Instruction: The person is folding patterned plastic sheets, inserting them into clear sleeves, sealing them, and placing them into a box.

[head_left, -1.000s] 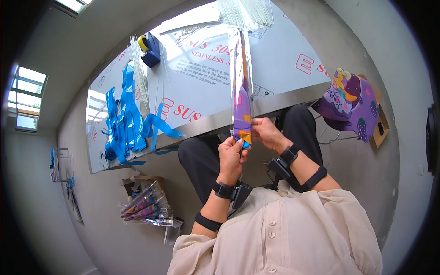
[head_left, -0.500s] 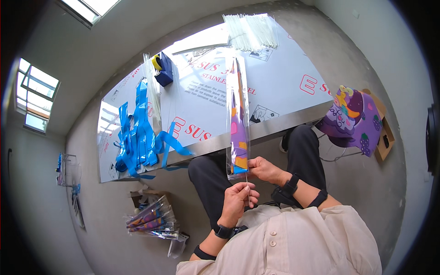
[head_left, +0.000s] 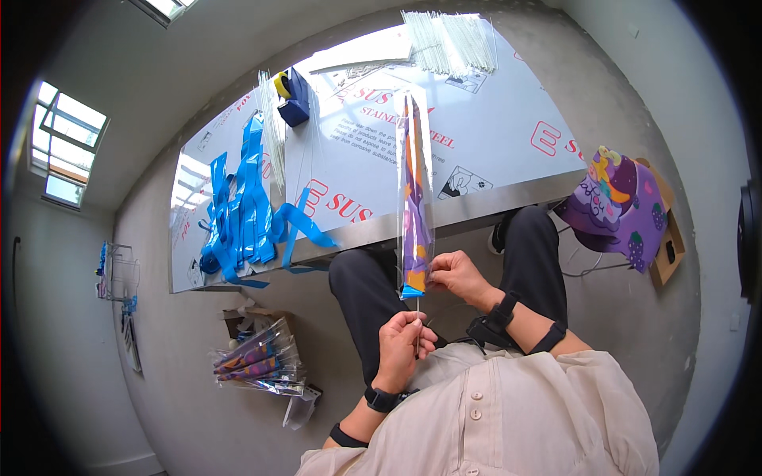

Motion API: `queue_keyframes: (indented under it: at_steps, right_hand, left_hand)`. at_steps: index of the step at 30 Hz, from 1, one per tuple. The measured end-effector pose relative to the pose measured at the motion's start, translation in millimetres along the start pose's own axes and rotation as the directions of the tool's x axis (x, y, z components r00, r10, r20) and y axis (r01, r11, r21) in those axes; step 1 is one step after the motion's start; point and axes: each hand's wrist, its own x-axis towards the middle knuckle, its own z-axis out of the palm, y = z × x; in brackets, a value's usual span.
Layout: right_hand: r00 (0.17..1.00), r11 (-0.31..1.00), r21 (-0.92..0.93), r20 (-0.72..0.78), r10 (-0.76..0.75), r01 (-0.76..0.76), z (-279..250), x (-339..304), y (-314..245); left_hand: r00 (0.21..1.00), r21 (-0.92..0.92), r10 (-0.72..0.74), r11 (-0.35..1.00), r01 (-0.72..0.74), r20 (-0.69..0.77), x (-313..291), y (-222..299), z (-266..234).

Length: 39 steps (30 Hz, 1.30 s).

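A long, narrow roll of printed purple and orange sheet (head_left: 413, 210) lies in a clear plastic sleeve (head_left: 429, 159), its far part over the table and its blue near end above my lap. Below that end a thin pale rod (head_left: 418, 306) shows, and my left hand (head_left: 403, 347) is closed around it. My right hand (head_left: 462, 279) pinches the sleeve's right edge near the blue end, thumb and forefinger together. How far the rod reaches into the sleeve is hidden.
Blue ribbon strips (head_left: 242, 210) hang over the front left of the table (head_left: 369, 143). A blue tape dispenser (head_left: 296, 99) and bundles of thin rods (head_left: 451, 44) lie farther back. Sleeved rolls (head_left: 258, 357) sit low left; purple printed sheets (head_left: 627, 210) lie over a cardboard box (head_left: 665, 258) at right.
The sleeve's near end has swung slightly left, and my left hand has shifted left with the rod. My right hand stays at the sleeve's edge. The whole view has tilted a little.
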Motion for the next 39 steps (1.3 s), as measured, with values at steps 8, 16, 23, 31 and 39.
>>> queue_keyframes:
  at_steps: [8, 16, 23, 31, 39]
  right_hand:
    - [0.622, 0.477, -0.438, 0.291, -0.727, 0.762, 45.0, -20.6, -60.1]
    - [0.756, 0.656, -0.382, 0.247, -0.606, 0.651, 57.3, -30.6, -63.3]
    - [0.952, 0.921, -0.243, 0.051, -0.303, 0.306, 40.9, -10.8, 20.5]
    - [0.999, 0.973, -0.225, -0.013, 0.04, -0.042, 8.2, 9.5, 31.1]
    - [0.991, 0.957, -0.266, -0.102, 0.088, -0.113, -0.1, 11.7, 46.7]
  left_hand:
    - [0.941, 0.194, 0.332, 0.929, -0.315, -0.06, -31.3, 10.6, -4.7]
    - [0.909, 0.147, 0.414, 0.903, -0.404, -0.051, -41.2, 24.4, 4.0]
    - [0.959, 0.106, 0.261, 0.962, -0.25, -0.108, 7.3, 4.2, -16.3]
    - [0.98, -0.063, 0.086, 0.993, -0.098, -0.181, 74.0, -2.8, -2.9]
    - [0.937, 0.094, 0.272, 0.962, -0.257, -0.219, 88.5, -18.5, -14.2]
